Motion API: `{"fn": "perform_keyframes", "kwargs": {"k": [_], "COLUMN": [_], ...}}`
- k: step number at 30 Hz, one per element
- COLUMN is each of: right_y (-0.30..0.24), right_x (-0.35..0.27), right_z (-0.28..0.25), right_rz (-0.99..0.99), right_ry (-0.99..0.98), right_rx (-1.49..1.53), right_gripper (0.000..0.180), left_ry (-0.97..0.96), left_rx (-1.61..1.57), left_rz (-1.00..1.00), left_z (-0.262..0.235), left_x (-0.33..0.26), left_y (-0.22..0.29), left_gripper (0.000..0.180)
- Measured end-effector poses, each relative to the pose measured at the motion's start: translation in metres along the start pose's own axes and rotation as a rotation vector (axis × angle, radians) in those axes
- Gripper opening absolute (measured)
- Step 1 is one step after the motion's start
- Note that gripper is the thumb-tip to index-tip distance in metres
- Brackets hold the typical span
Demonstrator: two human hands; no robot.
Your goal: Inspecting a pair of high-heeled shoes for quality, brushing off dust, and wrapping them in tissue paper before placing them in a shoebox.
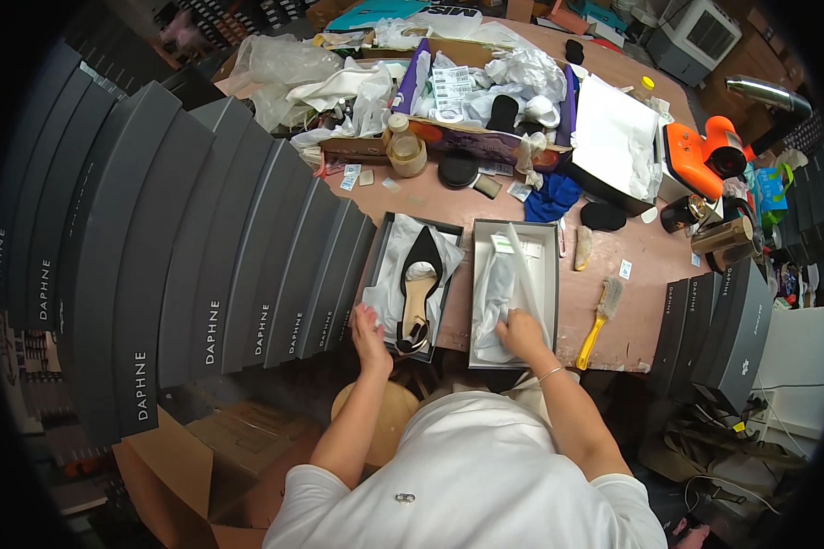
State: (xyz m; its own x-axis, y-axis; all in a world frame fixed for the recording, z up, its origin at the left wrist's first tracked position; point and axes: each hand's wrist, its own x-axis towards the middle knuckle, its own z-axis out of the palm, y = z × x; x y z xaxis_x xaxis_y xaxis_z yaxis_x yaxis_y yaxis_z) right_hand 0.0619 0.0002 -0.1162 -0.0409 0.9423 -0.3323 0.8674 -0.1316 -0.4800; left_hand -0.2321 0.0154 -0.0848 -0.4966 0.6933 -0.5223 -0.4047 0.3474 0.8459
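Observation:
A black pointed shoe [420, 293] with a beige insole and an ankle strap lies toe-away on white tissue in a grey shoebox [376, 252]. My left hand [372, 340] is at that box's near left side, its fingers stretched out, holding nothing. To the right is a second grey-edged box part [552, 240] with a white inside. White tissue paper [496, 293] lies along its left half, and whatever it may cover is hidden. My right hand [524, 337] is closed on the tissue near this box's near end, with a bracelet on its wrist.
Stacked dark shoeboxes [183, 238] wall off the left; more shoeboxes [705, 320] stand right. A yellow-handled brush [601, 320] lies right of the boxes. Behind are a glue bottle [405, 151], a blue cloth [552, 196], a purple carton [471, 137] and an orange device [696, 157].

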Motion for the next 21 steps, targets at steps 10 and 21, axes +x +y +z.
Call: {"fn": "perform_keyframes", "kwargs": {"k": [10, 21], "right_y": [-0.061, -0.09], "right_x": [-0.045, -0.037], "right_z": [-0.077, -0.141], "right_rz": [0.114, -0.558], "right_ry": [-0.271, 0.412], "right_rx": [1.194, 0.178], "right_gripper": [0.033, 0.027], "left_ry": [-0.834, -0.78], "left_rx": [0.108, -0.108], "left_rz": [0.129, -0.326], "left_z": [0.075, 0.046], "left_x": [-0.145, -0.113], "left_y": [0.021, 0.028], "left_gripper": [0.085, 0.037]}}
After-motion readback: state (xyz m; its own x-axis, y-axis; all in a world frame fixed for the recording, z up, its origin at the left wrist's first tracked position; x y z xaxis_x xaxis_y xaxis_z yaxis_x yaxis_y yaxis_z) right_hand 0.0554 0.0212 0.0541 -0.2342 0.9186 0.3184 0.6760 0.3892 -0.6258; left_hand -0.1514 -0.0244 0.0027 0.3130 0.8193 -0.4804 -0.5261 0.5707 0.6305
